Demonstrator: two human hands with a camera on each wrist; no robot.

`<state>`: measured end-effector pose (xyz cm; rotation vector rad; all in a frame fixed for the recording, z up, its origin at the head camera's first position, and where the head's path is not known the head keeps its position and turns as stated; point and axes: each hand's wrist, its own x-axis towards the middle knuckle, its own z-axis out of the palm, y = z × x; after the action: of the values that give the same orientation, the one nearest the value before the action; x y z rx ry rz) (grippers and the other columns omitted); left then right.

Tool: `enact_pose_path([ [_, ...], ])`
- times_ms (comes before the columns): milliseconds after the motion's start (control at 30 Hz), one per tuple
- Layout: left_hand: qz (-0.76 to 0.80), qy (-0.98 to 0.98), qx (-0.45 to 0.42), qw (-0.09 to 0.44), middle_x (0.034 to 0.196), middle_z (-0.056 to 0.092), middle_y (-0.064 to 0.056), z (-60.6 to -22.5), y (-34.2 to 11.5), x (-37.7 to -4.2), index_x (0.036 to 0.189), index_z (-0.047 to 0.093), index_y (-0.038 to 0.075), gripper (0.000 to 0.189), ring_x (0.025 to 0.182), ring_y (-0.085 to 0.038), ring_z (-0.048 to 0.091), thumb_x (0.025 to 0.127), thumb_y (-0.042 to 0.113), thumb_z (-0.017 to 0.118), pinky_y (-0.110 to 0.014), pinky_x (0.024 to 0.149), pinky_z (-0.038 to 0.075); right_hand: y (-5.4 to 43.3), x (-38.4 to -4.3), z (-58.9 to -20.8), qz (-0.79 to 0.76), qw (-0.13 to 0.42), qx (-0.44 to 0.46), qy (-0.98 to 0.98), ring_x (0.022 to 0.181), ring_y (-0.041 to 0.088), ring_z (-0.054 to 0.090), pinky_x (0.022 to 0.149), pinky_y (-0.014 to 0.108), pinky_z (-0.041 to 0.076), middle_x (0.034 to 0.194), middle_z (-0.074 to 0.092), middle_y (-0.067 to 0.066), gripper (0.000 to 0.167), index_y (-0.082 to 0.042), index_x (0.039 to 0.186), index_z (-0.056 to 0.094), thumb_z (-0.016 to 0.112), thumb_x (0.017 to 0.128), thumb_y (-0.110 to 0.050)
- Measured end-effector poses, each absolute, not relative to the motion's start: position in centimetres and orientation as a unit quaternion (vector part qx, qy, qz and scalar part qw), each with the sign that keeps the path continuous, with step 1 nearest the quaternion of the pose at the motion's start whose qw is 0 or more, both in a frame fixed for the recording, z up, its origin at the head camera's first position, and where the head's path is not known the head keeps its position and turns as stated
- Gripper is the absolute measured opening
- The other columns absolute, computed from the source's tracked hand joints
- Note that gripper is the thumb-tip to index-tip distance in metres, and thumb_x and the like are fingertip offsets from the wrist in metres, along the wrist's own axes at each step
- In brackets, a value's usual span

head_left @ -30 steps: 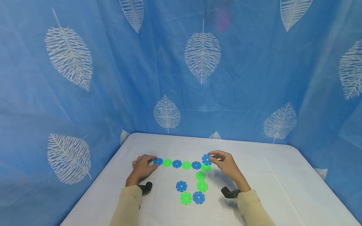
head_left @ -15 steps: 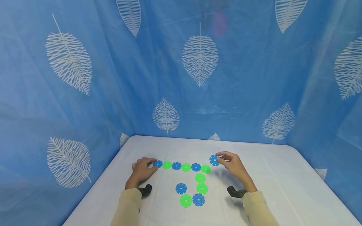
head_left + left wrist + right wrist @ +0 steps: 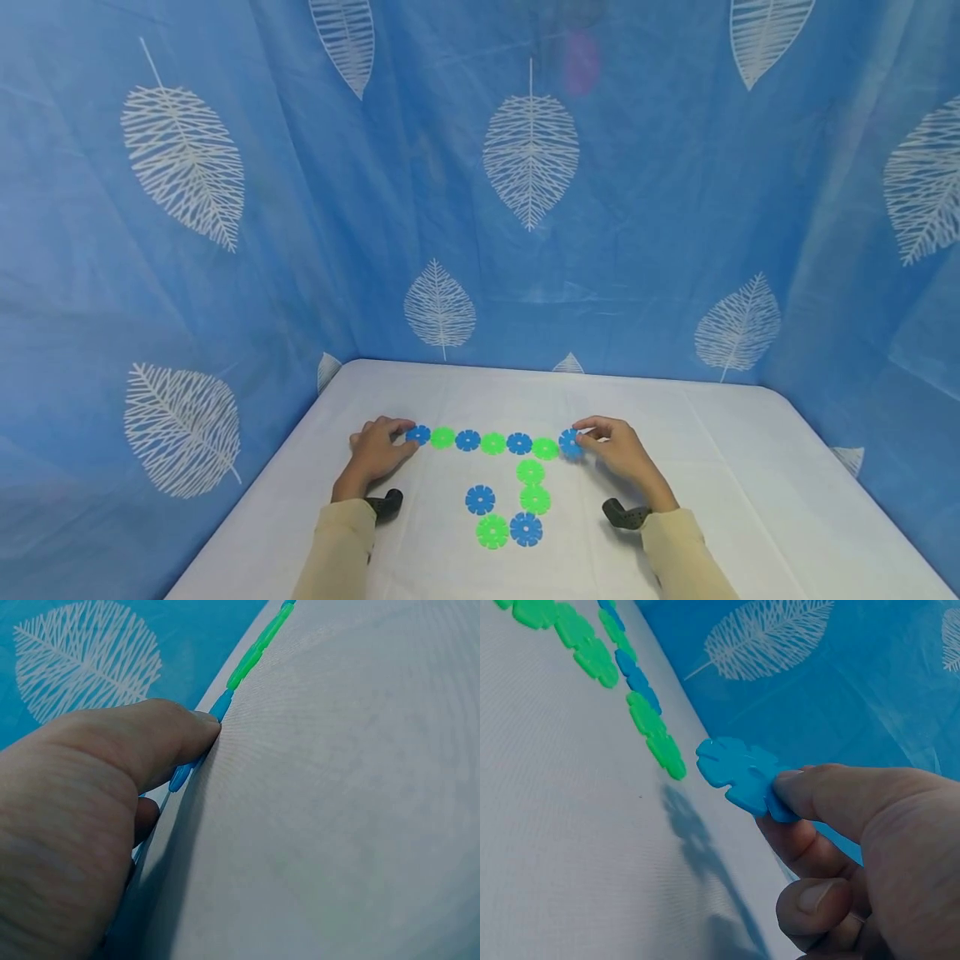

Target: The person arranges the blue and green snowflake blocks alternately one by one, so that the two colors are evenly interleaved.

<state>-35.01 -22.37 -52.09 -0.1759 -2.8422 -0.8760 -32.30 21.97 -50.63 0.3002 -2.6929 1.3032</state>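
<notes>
While left fingers [image 3: 169,735] pinch one blue disc [image 3: 418,435], a raised disc [image 3: 741,772] juts from pinching right fingers [image 3: 825,793].

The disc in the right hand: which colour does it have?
Blue; the disc shows best in the right wrist view.

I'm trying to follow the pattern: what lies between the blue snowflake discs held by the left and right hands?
The head view shows five, left to right: first green disc, first blue disc, second green disc, second blue disc, third green disc.
</notes>
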Motion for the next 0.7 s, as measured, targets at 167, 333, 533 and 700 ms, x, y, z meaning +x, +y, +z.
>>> enact_pose_path([
  [167,-0.29,-0.952,-0.053,0.082,0.122,0.065,-0.003,-52.24,-22.37,-35.14,0.122,0.071,0.028,0.037,0.113,-0.025,0.051,0.087,0.039,0.073,-0.05,0.089,0.027,21.84,-32.25,-50.87,0.419,0.066,0.087,-0.901,0.089,0.014,0.065,0.076,0.034,0.048,0.097,0.073,0.001,0.018,-0.02,0.111,0.073,0.07,0.094,-0.026],
  [333,-0.292,-0.952,-0.049,0.081,0.121,0.065,-0.003,-52.43,-22.41,-35.12,0.122,0.071,0.028,0.038,0.113,-0.025,0.051,0.086,0.04,0.073,-0.049,0.089,0.027,21.63,-32.11,-51.03,0.409,0.065,0.086,-0.906,0.093,0.017,0.065,0.08,0.04,0.049,0.096,0.073,0.0,0.018,-0.02,0.111,0.073,0.069,0.094,-0.025],
  [533,-0.293,-0.951,-0.051,0.084,0.121,0.065,-0.003,-52.32,-22.42,-35.12,0.123,0.071,0.027,0.038,0.112,-0.025,0.051,0.087,0.04,0.073,-0.05,0.089,0.027,21.41,-32.05,-50.96,0.39,0.077,0.095,-0.913,0.096,0.019,0.065,0.085,0.045,0.049,0.091,0.07,-0.003,0.018,-0.019,0.11,0.074,0.072,0.092,-0.021],
  [700,-0.293,-0.951,-0.053,0.084,0.121,0.065,-0.004,-52.22,-22.38,-35.09,0.123,0.071,0.026,0.039,0.112,-0.026,0.051,0.087,0.039,0.073,-0.051,0.09,0.027,21.35,-31.98,-51.05,0.389,0.066,0.08,-0.916,0.091,0.015,0.061,0.084,0.04,0.046,0.092,0.068,-0.003,0.023,-0.018,0.109,0.074,0.077,0.086,-0.021],
])
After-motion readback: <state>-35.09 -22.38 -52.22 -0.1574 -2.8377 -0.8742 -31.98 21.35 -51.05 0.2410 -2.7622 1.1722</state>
